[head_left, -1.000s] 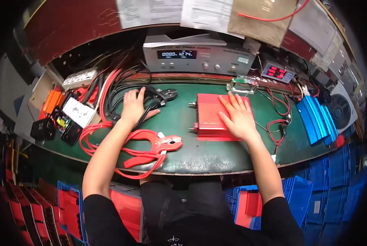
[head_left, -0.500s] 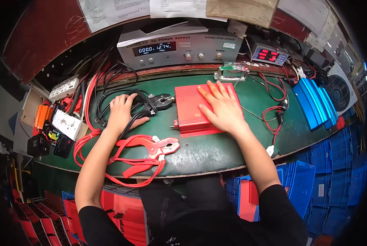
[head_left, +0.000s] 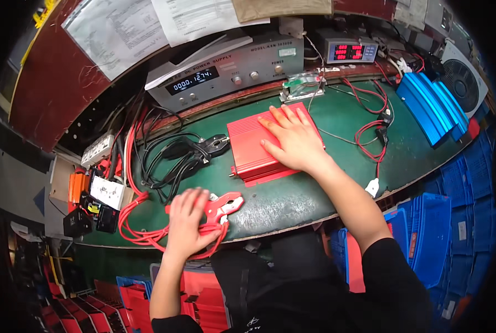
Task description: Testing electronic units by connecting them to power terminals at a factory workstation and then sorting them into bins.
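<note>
A: Hands first, what have we got?

B: We see the left hand [head_left: 189, 225] over the red clamp's [head_left: 219, 208] handles, fingers loosely bent, thumb out; we can't tell if it grips. Right hand [head_left: 293, 140] lies flat, fingers spread wide, on the red box [head_left: 252, 146].

A: Where on the table [head_left: 284, 201]?

B: Clamp near the front edge; box farther back, to its right.

A: What could go wrong?

B: We'd flag a short, if cables are live and the red clamp's nose met the black clamp [head_left: 219, 144] at the box's left end. Snag too: red cables [head_left: 142, 196] loop around the handles, so a lift could drag them. A hard push on the box might shift it against the black clamp.

A: Pointing?

B: We read the red clamp's nose as right and slightly away from the person, long axis roughly left to right. Box: red terminal [head_left: 232, 172] at the left end, ribs running left to right; long axis probably likewise, but fisheye leaves us unsure.
</note>
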`<state>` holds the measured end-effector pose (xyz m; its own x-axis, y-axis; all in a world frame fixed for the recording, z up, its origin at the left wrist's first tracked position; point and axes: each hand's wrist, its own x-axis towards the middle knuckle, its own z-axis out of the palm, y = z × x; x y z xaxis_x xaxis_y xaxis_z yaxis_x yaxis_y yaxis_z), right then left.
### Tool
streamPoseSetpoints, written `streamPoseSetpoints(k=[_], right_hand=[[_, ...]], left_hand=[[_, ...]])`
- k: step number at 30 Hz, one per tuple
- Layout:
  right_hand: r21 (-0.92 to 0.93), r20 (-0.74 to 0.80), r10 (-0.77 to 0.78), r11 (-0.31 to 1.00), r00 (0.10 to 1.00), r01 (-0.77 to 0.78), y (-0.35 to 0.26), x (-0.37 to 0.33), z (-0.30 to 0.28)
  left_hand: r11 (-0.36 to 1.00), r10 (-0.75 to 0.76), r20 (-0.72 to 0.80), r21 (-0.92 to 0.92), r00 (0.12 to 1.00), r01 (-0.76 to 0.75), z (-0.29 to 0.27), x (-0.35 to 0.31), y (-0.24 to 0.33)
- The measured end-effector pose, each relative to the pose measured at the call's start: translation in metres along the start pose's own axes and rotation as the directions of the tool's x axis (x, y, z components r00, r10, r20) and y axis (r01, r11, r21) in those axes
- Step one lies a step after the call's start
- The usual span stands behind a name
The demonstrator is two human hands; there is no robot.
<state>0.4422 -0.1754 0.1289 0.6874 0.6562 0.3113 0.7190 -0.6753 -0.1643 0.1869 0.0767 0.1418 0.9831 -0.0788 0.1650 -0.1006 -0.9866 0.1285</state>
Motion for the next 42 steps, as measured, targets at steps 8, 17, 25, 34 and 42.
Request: streamPoseSetpoints(k=[8,17,25,34,42], right_hand=[[0.031,-0.035,0.001,1.000,0.999,0.000,0.002,0.000,0.001],[0.001,-0.025,-0.011,1.000,1.000,0.011,-0.001,0.000,0.000],[0.064,-0.007,-0.126,0.990,0.992,0.126,0.011,0.008,-0.002],[0.051,0.069,-0.143,0.989,0.987,0.140,0.002,-0.001,-0.014],[0.345,0.008,-0.357,0.878,0.934,0.332,-0.019,-0.061,-0.031]], left_hand=[[0.966,-0.253,0.111,0.082,0.961,0.245,-0.021,-0.044,-0.005],[0.887,-0.435,-0.117,0.117,0.893,0.447,0.012,-0.026,0.014],[0.939,-0.259,-0.144,0.196,0.955,0.284,0.010,0.002,0.007],[0.967,-0.086,-0.269,0.211,0.959,0.146,0.016,-0.005,-0.003],[0.991,0.059,-0.166,0.128,0.984,-0.037,-0.003,-0.015,-0.046]])
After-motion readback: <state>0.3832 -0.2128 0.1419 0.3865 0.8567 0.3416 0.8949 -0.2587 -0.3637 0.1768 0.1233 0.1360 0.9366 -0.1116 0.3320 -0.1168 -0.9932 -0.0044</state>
